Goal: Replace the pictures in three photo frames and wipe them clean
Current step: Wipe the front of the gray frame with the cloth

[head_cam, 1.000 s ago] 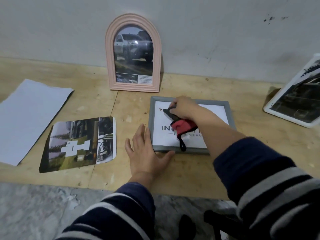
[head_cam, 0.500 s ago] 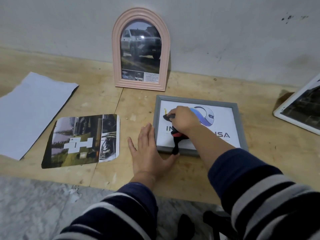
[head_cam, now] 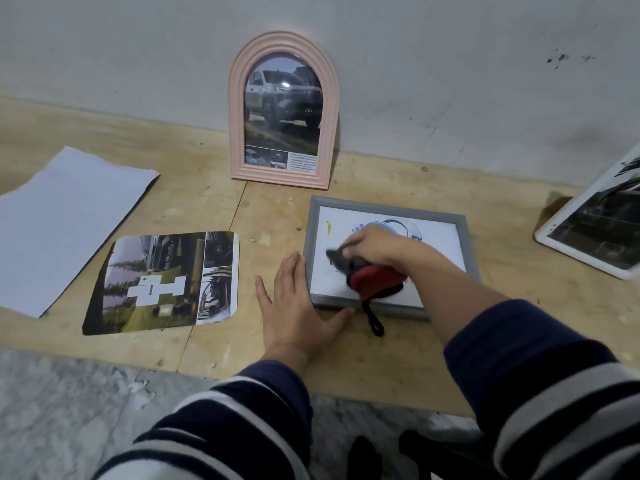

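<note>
- The grey rectangular photo frame lies flat on the pale wooden tabletop, face up, with a white logo print behind its glass; this looks to be the wiping step.
- The right hand has its fingers curled tight round a red-and-black wiping cloth and presses it on the near-left part of the glass (the cloth's black loop trails over the frame's near edge onto the wood).
- The left hand lies flat with fingers straight, its fingertips against the frame's left rail and its thumb at the near corner, holding nothing; it should bear steadily sideways so the frame does not slide under the strokes.
- Strokes are best run edge to edge with even, light pressure, reaching the far-right corner and the yellow mark near the top left.
- The cloth's loop is better tucked in so it does not drag grit across the glass.
- The pink arched plastic frame leans on the wall; a white-edged frame sits well apart at the right.
</note>
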`<state>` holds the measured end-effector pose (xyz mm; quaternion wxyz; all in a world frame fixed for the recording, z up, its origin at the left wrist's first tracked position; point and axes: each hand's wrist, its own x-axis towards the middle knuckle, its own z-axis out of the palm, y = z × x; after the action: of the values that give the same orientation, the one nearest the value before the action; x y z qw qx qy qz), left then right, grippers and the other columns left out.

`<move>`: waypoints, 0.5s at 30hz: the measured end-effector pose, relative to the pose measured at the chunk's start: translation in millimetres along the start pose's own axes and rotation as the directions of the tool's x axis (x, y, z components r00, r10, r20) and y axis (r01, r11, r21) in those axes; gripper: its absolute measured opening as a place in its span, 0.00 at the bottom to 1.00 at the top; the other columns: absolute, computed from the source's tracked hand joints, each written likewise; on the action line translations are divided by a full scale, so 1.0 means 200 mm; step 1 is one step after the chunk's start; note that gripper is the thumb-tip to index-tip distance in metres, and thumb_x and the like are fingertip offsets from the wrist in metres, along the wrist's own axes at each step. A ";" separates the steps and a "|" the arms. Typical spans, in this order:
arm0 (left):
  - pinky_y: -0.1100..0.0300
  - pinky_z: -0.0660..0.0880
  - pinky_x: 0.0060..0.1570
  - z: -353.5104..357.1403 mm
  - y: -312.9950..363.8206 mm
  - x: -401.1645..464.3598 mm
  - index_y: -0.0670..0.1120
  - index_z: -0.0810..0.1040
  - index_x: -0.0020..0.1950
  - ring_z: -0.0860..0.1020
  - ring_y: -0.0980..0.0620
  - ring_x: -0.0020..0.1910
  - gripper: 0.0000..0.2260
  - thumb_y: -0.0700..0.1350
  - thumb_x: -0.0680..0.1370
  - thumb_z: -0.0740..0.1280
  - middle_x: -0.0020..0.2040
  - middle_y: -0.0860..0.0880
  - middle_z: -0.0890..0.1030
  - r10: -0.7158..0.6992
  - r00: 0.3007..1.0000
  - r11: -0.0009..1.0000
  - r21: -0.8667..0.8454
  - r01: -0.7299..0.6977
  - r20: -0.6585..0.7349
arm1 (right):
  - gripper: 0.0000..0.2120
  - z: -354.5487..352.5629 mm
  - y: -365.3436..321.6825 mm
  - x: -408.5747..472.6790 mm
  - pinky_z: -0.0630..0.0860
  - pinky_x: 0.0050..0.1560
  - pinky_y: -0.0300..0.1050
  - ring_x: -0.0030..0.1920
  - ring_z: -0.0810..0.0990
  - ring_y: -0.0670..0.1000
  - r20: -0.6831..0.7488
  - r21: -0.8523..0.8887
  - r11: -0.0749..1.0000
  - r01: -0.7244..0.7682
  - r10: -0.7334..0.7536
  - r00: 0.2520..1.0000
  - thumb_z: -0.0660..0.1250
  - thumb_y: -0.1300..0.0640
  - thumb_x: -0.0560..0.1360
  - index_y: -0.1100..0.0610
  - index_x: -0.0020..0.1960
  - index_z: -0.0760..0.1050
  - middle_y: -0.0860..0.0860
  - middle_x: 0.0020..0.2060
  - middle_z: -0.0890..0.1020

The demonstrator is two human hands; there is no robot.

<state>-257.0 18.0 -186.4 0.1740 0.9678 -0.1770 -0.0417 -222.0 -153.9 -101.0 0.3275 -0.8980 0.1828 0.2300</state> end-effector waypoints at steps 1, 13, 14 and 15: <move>0.41 0.40 0.74 0.00 0.00 0.00 0.47 0.48 0.79 0.48 0.56 0.77 0.51 0.77 0.65 0.53 0.78 0.53 0.47 -0.002 1.000 1.000 0.003 0.002 0.002 | 0.13 -0.03 -0.02 0.04 0.71 0.57 0.42 0.58 0.78 0.54 -0.090 0.014 1.000 0.010 -0.009 0.996 0.64 0.60 0.77 0.58 0.59 0.80 0.54 0.57 0.81; 0.42 0.38 0.74 0.01 0.00 0.02 0.49 0.46 0.79 0.46 0.57 0.77 0.51 0.78 0.64 0.52 0.78 0.56 0.47 -0.021 1.000 1.000 0.008 0.021 0.009 | 0.15 0.13 -0.09 0.35 0.74 0.42 0.44 0.48 0.81 0.56 -0.327 -0.082 0.996 -0.022 -0.006 0.945 0.59 0.65 0.76 0.54 0.54 0.81 0.52 0.48 0.82; 0.42 0.38 0.74 0.02 0.00 0.02 0.49 0.46 0.79 0.45 0.57 0.77 0.52 0.78 0.64 0.52 0.78 0.56 0.47 -0.021 1.000 1.000 0.013 0.021 0.011 | 0.15 0.13 -0.08 0.34 0.76 0.44 0.45 0.48 0.81 0.55 -0.286 -0.095 0.995 -0.012 -0.016 0.958 0.60 0.65 0.76 0.52 0.55 0.81 0.51 0.49 0.82; 0.42 0.37 0.74 0.02 0.00 0.02 0.49 0.45 0.79 0.45 0.57 0.77 0.51 0.77 0.64 0.52 0.78 0.56 0.46 -0.020 1.000 1.000 0.021 0.020 0.011 | 0.16 0.14 -0.06 0.32 0.78 0.47 0.46 0.49 0.81 0.54 -0.253 -0.100 0.995 -0.006 -0.019 0.967 0.60 0.64 0.76 0.51 0.55 0.81 0.50 0.50 0.83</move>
<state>-254.2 16.5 -190.0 0.1626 0.9710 -0.1686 -0.0471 -171.7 -138.0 -147.1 0.2569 -0.9359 0.2085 0.1211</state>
